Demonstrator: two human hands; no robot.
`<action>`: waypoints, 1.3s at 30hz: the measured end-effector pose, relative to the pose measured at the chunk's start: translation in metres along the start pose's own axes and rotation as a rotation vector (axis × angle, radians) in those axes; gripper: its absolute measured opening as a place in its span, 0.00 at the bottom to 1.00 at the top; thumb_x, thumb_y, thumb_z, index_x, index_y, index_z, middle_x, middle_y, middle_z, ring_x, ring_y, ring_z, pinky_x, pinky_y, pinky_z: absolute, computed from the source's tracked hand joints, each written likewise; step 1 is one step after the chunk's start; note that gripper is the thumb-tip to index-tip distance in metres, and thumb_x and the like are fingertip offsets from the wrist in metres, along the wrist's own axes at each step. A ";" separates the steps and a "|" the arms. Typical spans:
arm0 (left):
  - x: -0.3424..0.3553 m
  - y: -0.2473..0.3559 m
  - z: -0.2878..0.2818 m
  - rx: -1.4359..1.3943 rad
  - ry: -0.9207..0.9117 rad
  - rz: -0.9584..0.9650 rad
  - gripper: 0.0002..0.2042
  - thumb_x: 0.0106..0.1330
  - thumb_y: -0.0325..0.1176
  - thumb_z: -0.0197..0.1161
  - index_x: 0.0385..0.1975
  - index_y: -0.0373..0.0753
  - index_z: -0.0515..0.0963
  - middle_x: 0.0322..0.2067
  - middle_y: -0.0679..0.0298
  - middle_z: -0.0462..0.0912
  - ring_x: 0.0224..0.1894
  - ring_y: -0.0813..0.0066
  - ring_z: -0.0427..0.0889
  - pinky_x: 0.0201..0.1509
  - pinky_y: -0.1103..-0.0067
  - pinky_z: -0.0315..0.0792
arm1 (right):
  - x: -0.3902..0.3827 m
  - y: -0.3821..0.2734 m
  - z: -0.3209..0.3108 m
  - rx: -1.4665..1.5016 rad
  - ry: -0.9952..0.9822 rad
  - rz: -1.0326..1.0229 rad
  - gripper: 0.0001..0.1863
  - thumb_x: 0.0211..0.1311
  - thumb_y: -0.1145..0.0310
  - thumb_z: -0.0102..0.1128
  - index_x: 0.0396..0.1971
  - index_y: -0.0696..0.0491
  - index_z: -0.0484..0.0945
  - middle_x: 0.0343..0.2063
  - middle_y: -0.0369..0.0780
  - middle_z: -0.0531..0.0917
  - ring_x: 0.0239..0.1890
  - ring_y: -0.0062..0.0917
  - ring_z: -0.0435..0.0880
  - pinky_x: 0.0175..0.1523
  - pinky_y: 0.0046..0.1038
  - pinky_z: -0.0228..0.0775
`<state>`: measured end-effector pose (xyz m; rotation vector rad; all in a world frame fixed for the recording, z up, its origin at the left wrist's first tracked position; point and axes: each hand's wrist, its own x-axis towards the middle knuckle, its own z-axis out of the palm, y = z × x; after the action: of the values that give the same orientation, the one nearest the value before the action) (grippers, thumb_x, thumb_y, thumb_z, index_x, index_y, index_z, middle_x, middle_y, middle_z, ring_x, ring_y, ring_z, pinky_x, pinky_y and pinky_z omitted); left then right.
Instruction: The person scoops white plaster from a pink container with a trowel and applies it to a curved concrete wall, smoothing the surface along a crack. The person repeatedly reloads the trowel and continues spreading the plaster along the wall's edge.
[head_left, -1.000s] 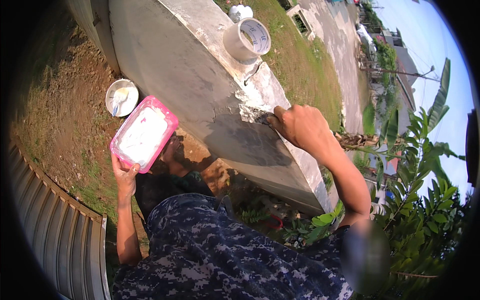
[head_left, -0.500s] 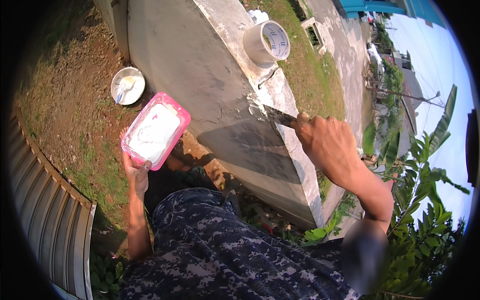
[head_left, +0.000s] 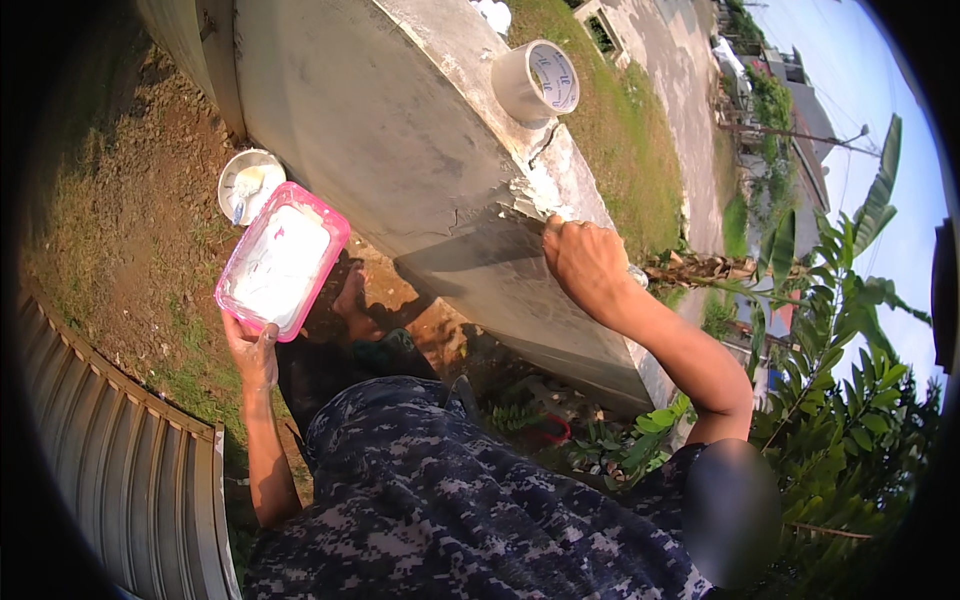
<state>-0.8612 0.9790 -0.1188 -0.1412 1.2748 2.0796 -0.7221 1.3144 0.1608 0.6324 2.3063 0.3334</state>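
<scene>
My left hand (head_left: 255, 345) grips a pink plastic container (head_left: 282, 260) of white paste, held beside the grey concrete wall (head_left: 350, 130). My right hand (head_left: 590, 265) is closed on a putty knife (head_left: 532, 210), mostly hidden by my fingers, with its blade at a cracked, flaking white patch (head_left: 540, 186) on the wall's upper edge. A roll of tape (head_left: 515, 85) stands on the wall's top above the patch. A round white bowl (head_left: 250, 170) with white paste and a tool in it sits just behind the container.
A ribbed metal panel (head_left: 120, 460) lies at lower left beside dirt and grass. My bare foot (head_left: 355, 305) stands near the wall's base. Leafy plants (head_left: 840, 400) grow at the right. Past the wall are a grass strip (head_left: 610, 150), a road and houses.
Half a second ago the knife's blade showed more fully; my right hand has since moved left and slightly up toward the patch. My left hand and container have shifted left in view.
</scene>
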 end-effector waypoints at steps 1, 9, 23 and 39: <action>0.002 0.001 -0.001 -0.005 -0.029 0.021 0.48 0.48 0.37 0.80 0.67 0.35 0.54 0.62 0.59 0.65 0.64 0.66 0.65 0.69 0.70 0.58 | -0.003 0.003 -0.004 0.008 0.014 0.010 0.15 0.70 0.65 0.43 0.30 0.57 0.75 0.21 0.44 0.82 0.24 0.36 0.84 0.26 0.36 0.76; 0.054 0.058 -0.045 0.048 -0.284 -0.049 0.49 0.47 0.37 0.80 0.67 0.36 0.54 0.62 0.60 0.65 0.65 0.66 0.64 0.69 0.69 0.58 | -0.054 -0.030 -0.061 -0.224 0.129 0.053 0.15 0.65 0.67 0.50 0.19 0.52 0.79 0.17 0.43 0.80 0.23 0.35 0.84 0.26 0.35 0.74; 0.085 0.118 -0.022 0.151 -0.450 0.065 0.45 0.51 0.35 0.77 0.67 0.40 0.54 0.61 0.60 0.66 0.64 0.66 0.67 0.67 0.68 0.63 | 0.010 -0.129 0.099 0.737 0.893 0.585 0.11 0.65 0.61 0.56 0.30 0.53 0.72 0.26 0.44 0.79 0.27 0.45 0.81 0.30 0.43 0.73; 0.061 0.133 0.022 0.297 -0.482 0.070 0.44 0.55 0.36 0.74 0.68 0.41 0.53 0.63 0.58 0.64 0.63 0.63 0.67 0.65 0.67 0.68 | -0.034 -0.095 0.157 1.032 0.967 0.626 0.09 0.63 0.64 0.58 0.29 0.54 0.73 0.24 0.49 0.79 0.28 0.51 0.78 0.29 0.46 0.68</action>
<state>-0.9820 0.9895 -0.0335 0.5136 1.2705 1.8016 -0.6236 1.2246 0.0296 2.0853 3.0490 -0.4515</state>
